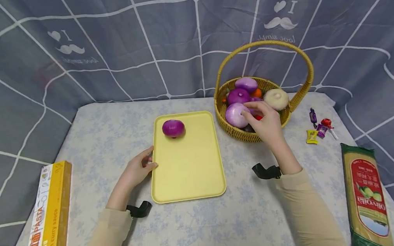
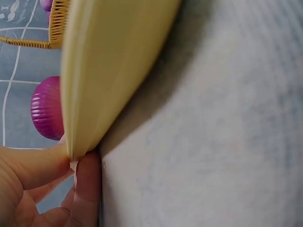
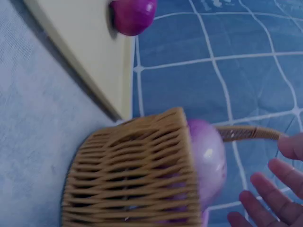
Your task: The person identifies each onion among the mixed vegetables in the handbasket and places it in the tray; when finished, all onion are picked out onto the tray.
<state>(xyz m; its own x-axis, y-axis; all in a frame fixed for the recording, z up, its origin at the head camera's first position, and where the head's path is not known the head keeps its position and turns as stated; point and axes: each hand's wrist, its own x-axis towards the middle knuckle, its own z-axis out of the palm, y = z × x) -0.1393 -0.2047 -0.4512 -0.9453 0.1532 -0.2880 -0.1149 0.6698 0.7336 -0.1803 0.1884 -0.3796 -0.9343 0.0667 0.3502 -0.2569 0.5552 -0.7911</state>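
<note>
A yellow tray (image 1: 187, 170) lies on the table, its left edge pinched by my left hand (image 1: 139, 168). The left wrist view shows the thumb on top of the rim and fingers under it, the tray edge slightly raised off the cloth. A dark purple onion (image 1: 173, 128) sits on the tray's upper left part. Over the wicker basket (image 1: 242, 135), my right hand (image 1: 266, 121) reaches toward a pale purple onion (image 1: 236, 115). In the right wrist view the fingers (image 3: 270, 198) are spread and apart from that onion (image 3: 208, 161).
The basket, with a tall arched handle (image 1: 264, 43), also holds purple onions (image 1: 238, 95) and a cream-coloured vegetable (image 1: 276, 99). Candies (image 1: 312, 136) and a lollipop (image 1: 326, 122) lie right of it. A pasta box (image 1: 50, 218) stands left; a pasta bag (image 1: 366, 194) lies right.
</note>
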